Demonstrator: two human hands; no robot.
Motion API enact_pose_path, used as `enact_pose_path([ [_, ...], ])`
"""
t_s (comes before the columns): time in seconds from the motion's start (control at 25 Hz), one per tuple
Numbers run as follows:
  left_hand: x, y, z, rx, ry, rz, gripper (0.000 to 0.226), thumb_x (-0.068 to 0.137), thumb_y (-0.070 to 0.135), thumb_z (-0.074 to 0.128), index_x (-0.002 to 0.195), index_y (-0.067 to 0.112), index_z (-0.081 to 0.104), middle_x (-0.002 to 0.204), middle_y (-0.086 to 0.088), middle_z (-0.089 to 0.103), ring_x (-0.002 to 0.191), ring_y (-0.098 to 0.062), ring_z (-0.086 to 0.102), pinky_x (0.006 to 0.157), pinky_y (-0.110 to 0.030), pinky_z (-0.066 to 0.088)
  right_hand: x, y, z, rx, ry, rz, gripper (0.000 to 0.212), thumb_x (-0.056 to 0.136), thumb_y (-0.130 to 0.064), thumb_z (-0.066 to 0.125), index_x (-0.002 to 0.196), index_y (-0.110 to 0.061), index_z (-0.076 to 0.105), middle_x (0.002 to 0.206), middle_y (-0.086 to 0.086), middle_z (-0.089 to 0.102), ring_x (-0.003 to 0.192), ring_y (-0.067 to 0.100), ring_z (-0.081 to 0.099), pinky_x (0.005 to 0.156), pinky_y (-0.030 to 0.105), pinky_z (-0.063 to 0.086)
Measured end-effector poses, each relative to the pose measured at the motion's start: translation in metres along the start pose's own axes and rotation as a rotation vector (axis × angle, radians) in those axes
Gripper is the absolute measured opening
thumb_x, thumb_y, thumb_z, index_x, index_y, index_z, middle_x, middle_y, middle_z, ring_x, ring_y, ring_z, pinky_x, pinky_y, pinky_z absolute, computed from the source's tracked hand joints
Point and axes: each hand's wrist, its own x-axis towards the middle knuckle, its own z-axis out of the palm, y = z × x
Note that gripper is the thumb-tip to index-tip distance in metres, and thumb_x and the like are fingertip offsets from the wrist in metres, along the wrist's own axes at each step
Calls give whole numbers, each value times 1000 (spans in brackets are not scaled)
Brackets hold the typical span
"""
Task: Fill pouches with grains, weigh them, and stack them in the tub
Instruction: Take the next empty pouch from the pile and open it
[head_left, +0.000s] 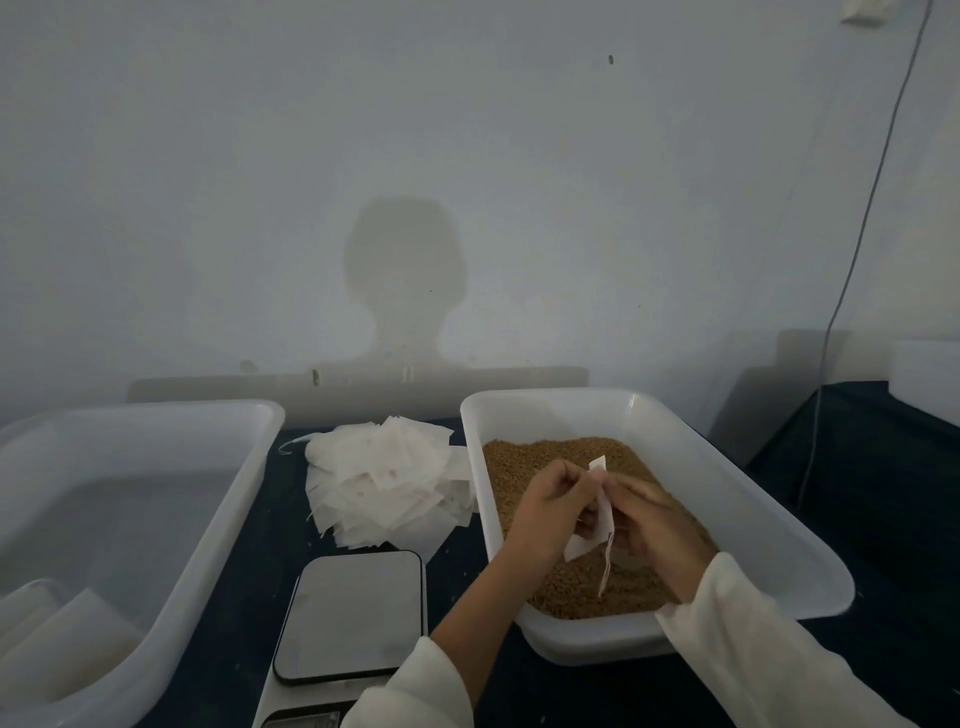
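Step in hand, by judgement: opening one empty pouch (597, 512) for filling.

Pouch held edge-on over the grain tray (737, 499), above the grains (524, 467), between both hands. Left hand (553, 506) and right hand (652, 514) meet at the pouch; fingers of both curled and pinching its upper part, one hand to each side. Drawstring (605, 566) hangs free below, its end just over the grain surface. Pouch looks flat and unfilled; mouth state not readable, hidden by the fingers.

Spare pouches (384, 483) heaped on the desk (249, 525) between the two trays. Scale (350, 613) near the front edge, platform bare. Tub (208, 519) at left, with a few pale items in its near corner, too blurred to name.

Notes for doing it well:
- Separate the two layers with the thumb pads, a light rub, no tugging; material looks thin, tear risk likely.
- Keep the pouch over the tray while opening and filling, so spilled grains drop back in and not on the desk.
- Keep the string outside the mouth and clear of the grains; trapped string probably spoils closure.
- Once open, hold the mouth with one hand only, free the other for scooping.
- Fill short of the top, leaving room for closing.
- Scale close by on the left: short carry, pouch kept upright on the way.
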Motion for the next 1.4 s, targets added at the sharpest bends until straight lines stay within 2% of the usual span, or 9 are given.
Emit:
enact_pose_path([
  [0.28,-2,-3,0,88,-9,35,16,85,12,69,86,10,53,85,-10,59,77,-21,59,78,-40,54,-1,0,-1,-36,39,-6,32,81,-42,54,83,-19,76,80,9,74,68,18,70,55,24,55],
  [0.48,2,-6,0,78,-19,25,15,85,2,61,80,13,53,76,-4,57,70,-18,58,75,-38,54,1,5,-7,-113,49,22,52,82,-58,47,101,-16,70,92,14,73,84,28,71,72,38,57],
  [0.64,3,-6,0,78,2,16,17,86,0,57,75,12,54,71,-3,60,66,-16,60,73,-36,54,1,3,-5,-41,29,48,39,84,-39,54,101,-7,68,85,15,69,74,24,66,63,32,52],
  [0.76,3,-5,-1,0,-6,-22,15,89,1,54,76,7,55,72,-5,61,65,-14,61,67,-26,54,-2,0,-5,-144,-12,12,22,92,-18,52,89,1,63,74,11,61,62,15,59,53,22,48],
  [0.88,2,-6,-1,-2,-1,-32,15,89,-1,55,77,8,53,76,-6,59,63,-10,60,63,-21,53,-5,-5,-2,-261,46,-53,26,94,-5,47,72,-4,60,61,2,59,55,9,56,50,18,47],
  [0.96,1,-8,0,86,60,12,16,89,-4,51,83,11,49,80,-9,56,65,-13,58,63,-25,53,-4,-4,-2,-352,153,-61,30,94,-5,47,65,-7,55,56,1,56,54,12,54,52,21,46],
  [1.08,2,-7,-1,256,105,162,25,89,-7,44,88,17,50,79,-16,55,66,-22,51,62,-38,50,-2,-2,-4,-326,235,-2,23,93,-8,50,75,2,60,59,5,59,54,15,55,56,26,47],
  [1.2,1,-10,3,590,59,231,26,91,-1,43,83,14,63,80,-2,59,70,-16,53,65,-31,45,-3,-1,-6,-327,237,1,22,92,-8,51,75,2,62,56,2,60,50,10,57,56,24,50],
  [1.4,0,-16,8,801,43,215,34,93,44,48,92,13,60,101,-1,47,87,-15,51,74,-26,45,3,2,-13,-246,275,93,22,91,-9,51,73,-2,61,61,5,64,61,19,62,67,36,55],
])
